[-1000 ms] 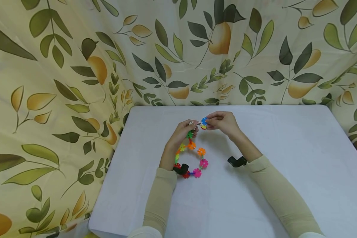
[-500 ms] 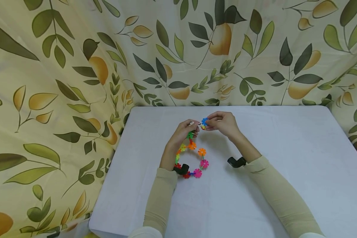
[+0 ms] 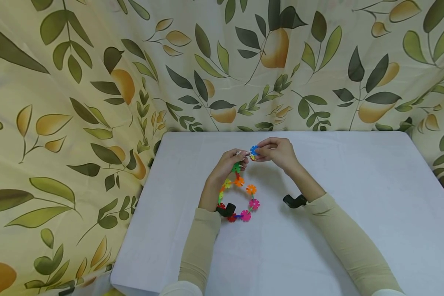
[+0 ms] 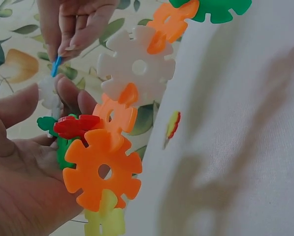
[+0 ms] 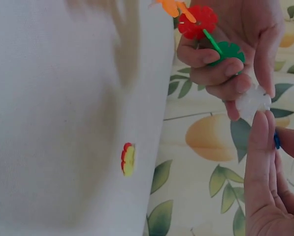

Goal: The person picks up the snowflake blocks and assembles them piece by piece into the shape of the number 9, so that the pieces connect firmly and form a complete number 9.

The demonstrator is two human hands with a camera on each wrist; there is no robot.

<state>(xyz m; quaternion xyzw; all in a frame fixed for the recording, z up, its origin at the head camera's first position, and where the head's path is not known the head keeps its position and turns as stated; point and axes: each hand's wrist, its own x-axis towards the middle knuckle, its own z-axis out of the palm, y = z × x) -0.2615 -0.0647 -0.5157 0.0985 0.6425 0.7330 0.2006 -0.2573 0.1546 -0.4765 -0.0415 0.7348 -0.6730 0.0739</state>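
Note:
My left hand (image 3: 227, 164) pinches a white notched disc (image 5: 253, 101) between thumb and fingers. That disc belongs to a chain of interlocking flower-shaped plastic discs, with a green disc (image 5: 229, 53) and a red disc (image 5: 198, 22) running on from it past the curled fingers. My right hand (image 3: 279, 154) pinches a blue notched disc (image 3: 254, 150), held edge-on against the white one. Fingertips hide whether their slots are joined. The chain's lower part lies in a loop on the table, with orange (image 3: 250, 189) and pink discs (image 3: 246, 216) showing; my left wrist covers some of it.
A yellow disc (image 5: 129, 160) lies with a red one on the white-covered table (image 3: 355, 226), beyond the hands near the far edge. Leaf-patterned curtains (image 3: 222, 61) hang behind and to the left. Black wrist-worn devices (image 3: 295, 201) jut from both sleeves.

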